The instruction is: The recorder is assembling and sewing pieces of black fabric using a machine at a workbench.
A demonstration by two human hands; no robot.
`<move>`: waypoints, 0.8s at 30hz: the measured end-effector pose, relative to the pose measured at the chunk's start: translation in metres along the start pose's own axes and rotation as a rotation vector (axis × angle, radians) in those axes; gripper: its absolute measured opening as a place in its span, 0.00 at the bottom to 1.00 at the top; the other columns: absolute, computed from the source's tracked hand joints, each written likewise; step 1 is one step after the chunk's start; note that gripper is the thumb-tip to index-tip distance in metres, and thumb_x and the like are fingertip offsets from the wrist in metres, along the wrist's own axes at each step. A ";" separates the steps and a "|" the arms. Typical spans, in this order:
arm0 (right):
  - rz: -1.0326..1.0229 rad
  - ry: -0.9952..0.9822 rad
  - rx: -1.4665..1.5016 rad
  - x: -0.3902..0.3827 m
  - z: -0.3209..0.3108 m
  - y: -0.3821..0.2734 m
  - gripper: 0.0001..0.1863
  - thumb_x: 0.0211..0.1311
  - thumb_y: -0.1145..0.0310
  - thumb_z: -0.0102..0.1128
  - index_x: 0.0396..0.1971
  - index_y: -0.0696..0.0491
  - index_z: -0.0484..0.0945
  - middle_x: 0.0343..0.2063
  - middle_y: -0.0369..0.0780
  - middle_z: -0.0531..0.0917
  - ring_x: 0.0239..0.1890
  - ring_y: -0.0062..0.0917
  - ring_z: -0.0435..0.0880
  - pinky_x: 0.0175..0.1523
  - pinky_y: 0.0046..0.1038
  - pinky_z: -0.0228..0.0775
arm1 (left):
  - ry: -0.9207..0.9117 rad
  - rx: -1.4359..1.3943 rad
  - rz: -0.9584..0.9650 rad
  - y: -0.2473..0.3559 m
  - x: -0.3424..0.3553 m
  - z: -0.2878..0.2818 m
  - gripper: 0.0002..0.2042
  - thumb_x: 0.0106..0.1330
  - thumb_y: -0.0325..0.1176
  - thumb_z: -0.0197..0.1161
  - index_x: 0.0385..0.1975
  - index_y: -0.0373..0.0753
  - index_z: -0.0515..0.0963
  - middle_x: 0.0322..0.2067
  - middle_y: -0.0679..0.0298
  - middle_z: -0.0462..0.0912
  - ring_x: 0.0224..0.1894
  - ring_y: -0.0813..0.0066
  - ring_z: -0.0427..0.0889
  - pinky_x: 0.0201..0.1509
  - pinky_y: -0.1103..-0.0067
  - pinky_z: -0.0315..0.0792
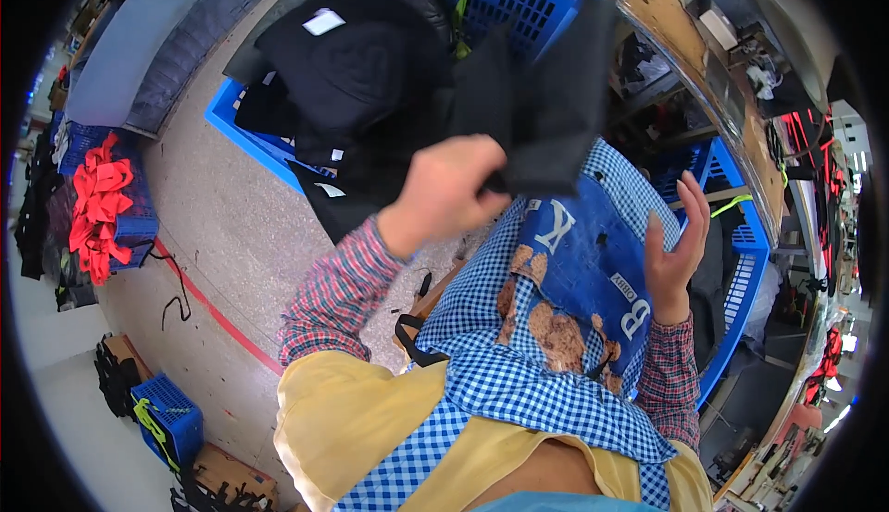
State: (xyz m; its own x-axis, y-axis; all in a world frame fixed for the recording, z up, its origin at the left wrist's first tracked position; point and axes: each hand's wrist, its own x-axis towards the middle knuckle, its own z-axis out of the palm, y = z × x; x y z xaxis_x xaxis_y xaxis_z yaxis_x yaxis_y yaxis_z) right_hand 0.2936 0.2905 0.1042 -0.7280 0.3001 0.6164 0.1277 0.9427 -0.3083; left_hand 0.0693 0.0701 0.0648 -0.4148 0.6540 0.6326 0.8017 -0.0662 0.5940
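My left hand (443, 186) is closed on the edge of a black fabric piece (556, 109), which hangs in the air, blurred in part. Beyond it, a heap of black fabric pieces (356, 72) with small white labels fills a blue plastic basket (245, 146). My right hand (678, 253) is raised above my lap, fingers spread, holding nothing. Below the hands lies my blue-and-white checked apron (528, 392) with a worn blue printed panel (583, 262).
On the right are a worktable edge (685, 49) and a second blue basket (732, 327) with dark cloth. Red fabric strips (102, 206) pile on a basket at the left. A small blue basket (171, 415) stands at the lower left; a red line (218, 308) crosses the floor.
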 end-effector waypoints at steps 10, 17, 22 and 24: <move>-0.347 -0.515 -0.024 0.017 -0.046 -0.055 0.23 0.50 0.72 0.56 0.50 0.49 0.79 0.32 0.33 0.80 0.42 0.26 0.80 0.63 0.39 0.61 | -0.383 -0.297 0.257 0.112 -0.016 0.022 0.18 0.41 0.35 0.72 0.26 0.40 0.69 0.23 0.61 0.73 0.27 0.63 0.78 0.30 0.72 0.73; -0.446 -0.638 0.158 -0.034 -0.054 -0.055 0.23 0.49 0.70 0.57 0.49 0.42 0.81 0.24 0.30 0.76 0.28 0.21 0.76 0.35 0.23 0.67 | -0.560 0.010 -0.052 0.050 0.034 0.004 0.17 0.60 0.42 0.67 0.38 0.33 0.78 0.36 0.53 0.81 0.41 0.53 0.81 0.44 0.67 0.75; -0.400 -0.683 0.256 -0.056 -0.053 -0.061 0.29 0.49 0.71 0.58 0.56 0.42 0.78 0.23 0.31 0.77 0.25 0.23 0.76 0.33 0.25 0.67 | -0.836 0.387 -0.527 -0.053 0.070 0.036 0.29 0.60 0.52 0.65 0.36 0.23 0.76 0.36 0.39 0.81 0.42 0.47 0.82 0.47 0.63 0.75; -0.341 -0.738 0.380 -0.059 -0.050 -0.066 0.32 0.48 0.70 0.58 0.59 0.42 0.75 0.21 0.32 0.75 0.23 0.24 0.75 0.32 0.26 0.67 | -0.862 0.364 -0.483 -0.079 0.077 0.070 0.33 0.57 0.55 0.66 0.39 0.21 0.75 0.37 0.38 0.81 0.43 0.47 0.82 0.49 0.64 0.75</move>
State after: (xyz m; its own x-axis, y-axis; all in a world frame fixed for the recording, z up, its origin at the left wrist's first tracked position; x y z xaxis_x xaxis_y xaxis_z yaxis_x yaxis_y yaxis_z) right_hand 0.3616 0.2181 0.1244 -0.9499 -0.2815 0.1360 -0.3113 0.8121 -0.4935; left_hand 0.0047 0.1784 0.0318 -0.3928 0.8745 -0.2846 0.7729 0.4816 0.4131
